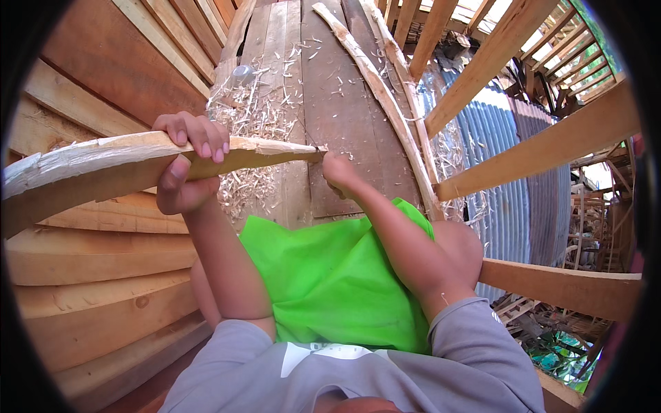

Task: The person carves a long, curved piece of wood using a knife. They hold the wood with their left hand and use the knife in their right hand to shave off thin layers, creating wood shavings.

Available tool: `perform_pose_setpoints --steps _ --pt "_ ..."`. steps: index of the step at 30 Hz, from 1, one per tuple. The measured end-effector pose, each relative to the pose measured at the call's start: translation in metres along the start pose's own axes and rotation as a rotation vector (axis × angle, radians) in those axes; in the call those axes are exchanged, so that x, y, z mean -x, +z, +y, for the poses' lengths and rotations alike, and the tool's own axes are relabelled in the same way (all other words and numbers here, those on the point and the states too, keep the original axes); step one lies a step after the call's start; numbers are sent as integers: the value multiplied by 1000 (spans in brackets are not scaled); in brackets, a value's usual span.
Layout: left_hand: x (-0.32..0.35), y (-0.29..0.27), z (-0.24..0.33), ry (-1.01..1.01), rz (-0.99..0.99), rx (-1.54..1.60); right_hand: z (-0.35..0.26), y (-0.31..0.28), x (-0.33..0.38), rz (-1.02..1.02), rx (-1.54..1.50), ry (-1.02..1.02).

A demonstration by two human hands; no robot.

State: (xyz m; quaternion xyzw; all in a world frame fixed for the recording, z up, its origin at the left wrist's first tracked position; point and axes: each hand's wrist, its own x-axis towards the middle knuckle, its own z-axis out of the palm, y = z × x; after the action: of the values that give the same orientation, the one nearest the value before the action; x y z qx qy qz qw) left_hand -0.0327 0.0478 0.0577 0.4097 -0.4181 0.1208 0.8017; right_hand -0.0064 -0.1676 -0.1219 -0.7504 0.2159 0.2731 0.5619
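A long wooden plank (pixel 89 172) with a rough, pale, hewn edge runs from the left rim to the middle of the view. My left hand (pixel 189 158) is wrapped round it, fingers over the pale edge and thumb below. At the plank's narrow right end is my right hand (pixel 341 173), closed, with its fingers mostly turned away. Something small and dark shows where that hand meets the plank's tip; what the fingers hold is hidden. A bright green cloth (pixel 330 275) covers my lap below both hands.
Pale wood shavings (pixel 255 182) litter the board floor (pixel 344 124). Two long bark-edged strips (pixel 375 82) lie on the right side of the floor. Stacked planks (pixel 103 275) line the left. Wooden rails (pixel 537 151) and corrugated metal sheets (pixel 506 206) stand on the right. A small clear container (pixel 242 75) sits farther off.
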Motion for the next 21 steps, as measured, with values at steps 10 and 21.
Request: perform_pose_setpoints --steps 10,21 --pt "2 4 3 -1 97 -109 -50 22 58 -98 99 -368" --pt "9 4 5 8 172 -159 -76 16 112 -39 222 -450"
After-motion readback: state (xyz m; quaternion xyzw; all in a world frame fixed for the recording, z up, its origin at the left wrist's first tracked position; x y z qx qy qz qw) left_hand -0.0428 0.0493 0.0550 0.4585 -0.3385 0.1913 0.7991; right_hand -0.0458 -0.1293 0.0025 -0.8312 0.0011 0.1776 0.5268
